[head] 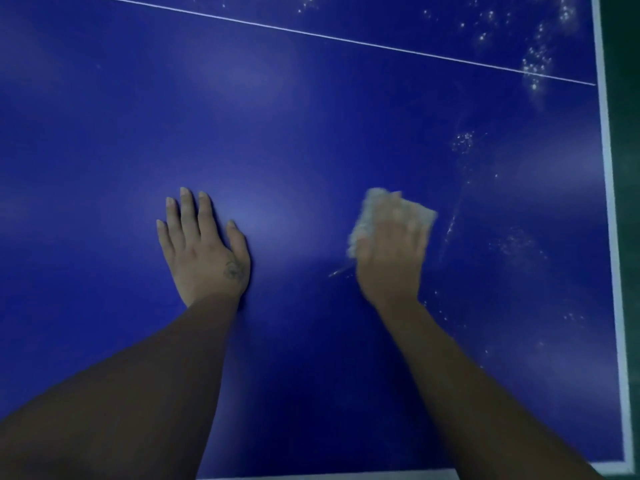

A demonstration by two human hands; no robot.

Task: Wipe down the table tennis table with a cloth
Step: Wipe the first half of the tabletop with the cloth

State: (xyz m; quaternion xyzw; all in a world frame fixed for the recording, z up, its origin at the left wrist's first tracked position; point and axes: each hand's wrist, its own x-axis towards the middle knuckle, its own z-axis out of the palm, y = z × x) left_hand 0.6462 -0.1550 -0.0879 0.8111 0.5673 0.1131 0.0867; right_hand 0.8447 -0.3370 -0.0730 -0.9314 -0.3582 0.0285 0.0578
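Cloth [367, 216], pale and crumpled, lies flat on the blue table tennis table [277, 116] under the right hand [391, 251]. That hand presses on it from above, its fingers apparently laid forward across the fabric rather than curled round it, though the whole hand is blurred and their outlines are smeared. Fabric shows past the fingertips and along the hand's left side, with one corner sticking out to the right. The left hand [204, 247] rests palm down on the bare surface well to the left of the cloth, with its fingers straight and slightly spread and its thumb angled out to the right, holding nothing. A small dark mark [233, 268] sits on the back of this hand near the thumb's base. Both forearms reach in from the bottom of the view, the left forearm [138, 393] from the lower left corner and the right forearm [485, 393] from the lower right. Just right of the cloth a thin wet streak [453, 220] runs up the surface. Beyond it, clusters of glinting droplets [535, 64] are scattered along the right side of the table, thickest towards the top corner. A thin white line [346, 38] crosses the table diagonally above both hands. It meets the white border stripe [609, 202] that runs down the right edge. Past that edge is dark green floor [623, 98].
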